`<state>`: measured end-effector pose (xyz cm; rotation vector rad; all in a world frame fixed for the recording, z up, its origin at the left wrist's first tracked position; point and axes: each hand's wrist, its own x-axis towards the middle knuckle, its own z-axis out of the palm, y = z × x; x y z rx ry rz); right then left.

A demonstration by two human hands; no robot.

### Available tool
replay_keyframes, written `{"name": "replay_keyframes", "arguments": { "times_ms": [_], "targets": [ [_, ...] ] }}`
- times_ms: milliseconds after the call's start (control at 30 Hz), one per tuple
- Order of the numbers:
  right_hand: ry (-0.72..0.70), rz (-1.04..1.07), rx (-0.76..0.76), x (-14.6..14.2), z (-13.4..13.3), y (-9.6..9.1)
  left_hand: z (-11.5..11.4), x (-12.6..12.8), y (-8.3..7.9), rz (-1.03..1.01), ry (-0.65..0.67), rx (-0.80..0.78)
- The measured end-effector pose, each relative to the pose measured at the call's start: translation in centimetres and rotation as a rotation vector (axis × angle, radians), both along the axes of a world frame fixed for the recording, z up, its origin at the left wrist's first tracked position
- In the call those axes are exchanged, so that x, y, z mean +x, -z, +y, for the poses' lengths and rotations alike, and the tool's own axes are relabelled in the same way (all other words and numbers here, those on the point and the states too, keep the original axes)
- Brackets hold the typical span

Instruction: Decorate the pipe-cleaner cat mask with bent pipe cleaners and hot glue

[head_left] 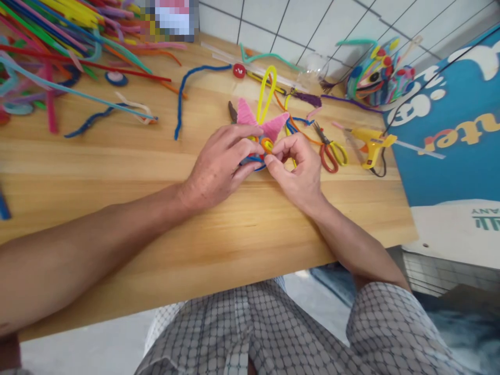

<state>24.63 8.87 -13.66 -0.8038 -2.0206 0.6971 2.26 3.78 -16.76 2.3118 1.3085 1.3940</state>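
A small pipe-cleaner figure (261, 126) lies on the wooden table (117, 172). It has two pink pointed ears, a yellow loop rising between them, and a coiled body of blue, yellow and orange. My left hand (219, 164) lies over its left side with the fingers curled on the coil. My right hand (299, 166) pinches the orange and yellow coil from the right. Both hands hide most of the figure's lower part.
Loose pipe cleaners (58, 47) in many colours are heaped at the far left. A long blue pipe cleaner (183, 94), red-handled scissors (332, 153) and a yellow glue gun (371, 146) lie nearby. A finished multicoloured figure (377, 73) stands at the back right. The table's front edge is near my knees.
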Motion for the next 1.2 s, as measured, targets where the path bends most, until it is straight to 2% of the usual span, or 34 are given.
{"name": "replay_keyframes", "arguments": {
  "times_ms": [800,1200],
  "targets": [
    [0.037,-0.016,0.01,-0.52,-0.21,0.24,-0.1,-0.04,-0.06,0.029,0.002,-0.035],
    [0.058,-0.017,-0.017,-0.61,-0.22,0.49,-0.3,0.43,0.08,-0.034,-0.017,-0.03]
  ]
}}
